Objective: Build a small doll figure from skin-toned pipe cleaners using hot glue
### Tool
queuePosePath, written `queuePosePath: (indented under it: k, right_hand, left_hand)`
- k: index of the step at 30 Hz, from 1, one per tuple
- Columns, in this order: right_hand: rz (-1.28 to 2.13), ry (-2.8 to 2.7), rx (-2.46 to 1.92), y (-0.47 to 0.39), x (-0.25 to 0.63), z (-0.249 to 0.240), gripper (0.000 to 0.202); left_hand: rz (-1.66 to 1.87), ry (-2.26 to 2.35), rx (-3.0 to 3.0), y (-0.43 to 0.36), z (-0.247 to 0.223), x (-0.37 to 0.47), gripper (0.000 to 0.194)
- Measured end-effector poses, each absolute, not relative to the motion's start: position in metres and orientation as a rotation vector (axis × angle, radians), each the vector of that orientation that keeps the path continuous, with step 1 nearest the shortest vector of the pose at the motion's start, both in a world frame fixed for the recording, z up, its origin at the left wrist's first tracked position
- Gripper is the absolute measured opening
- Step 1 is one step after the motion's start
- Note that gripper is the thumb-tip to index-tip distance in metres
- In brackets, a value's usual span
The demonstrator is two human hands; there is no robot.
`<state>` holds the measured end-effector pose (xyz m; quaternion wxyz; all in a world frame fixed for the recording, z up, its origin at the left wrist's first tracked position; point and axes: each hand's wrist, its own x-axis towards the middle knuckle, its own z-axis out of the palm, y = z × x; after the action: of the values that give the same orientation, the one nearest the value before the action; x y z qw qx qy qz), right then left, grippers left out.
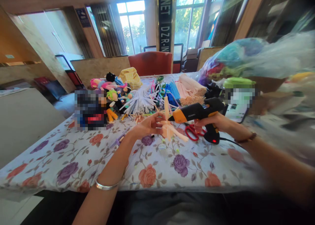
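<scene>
My left hand (pixel 150 124) has its fingers closed on a peach pipe-cleaner piece (pixel 169 128), which has one strip standing upright and another pointing down to the right. In my right hand (pixel 211 120) is a black and orange glue gun (pixel 192 112), gripped by its handle, with a red light lit at its base. The gun's nozzle points left and meets or nearly meets the peach piece; which of the two I cannot tell. Red-handled scissors (pixel 193 133) lie on the table just beneath the gun.
Behind my hands on the flowered tablecloth (pixel 147 175) are white pipe cleaners (pixel 141 101), blue ones (pixel 173 92), pink bundles (pixel 189 88) and small dolls (pixel 113 95). A phone (pixel 237 103) stands at the right, near plastic bags (pixel 270 57). The gun's cord (pixel 231 140) trails right.
</scene>
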<state>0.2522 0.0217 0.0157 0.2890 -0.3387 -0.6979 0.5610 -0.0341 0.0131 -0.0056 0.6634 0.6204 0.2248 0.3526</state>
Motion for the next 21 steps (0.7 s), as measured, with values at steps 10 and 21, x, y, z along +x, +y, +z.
queuePosePath:
  k: [10, 21]
  right_hand:
    - [1.535, -1.965, -0.872, 0.0218, 0.2543, 0.0176, 0.013]
    - [1.331, -1.899, -0.984, 0.0174, 0.2539, 0.0217, 0.011]
  left_hand:
    - [0.802, 0.550, 1.407, 0.0125, -0.0023, -0.0350, 0.046]
    - [0.791, 0.591, 1.441, 0.0126, -0.0031, -0.0338, 0.047]
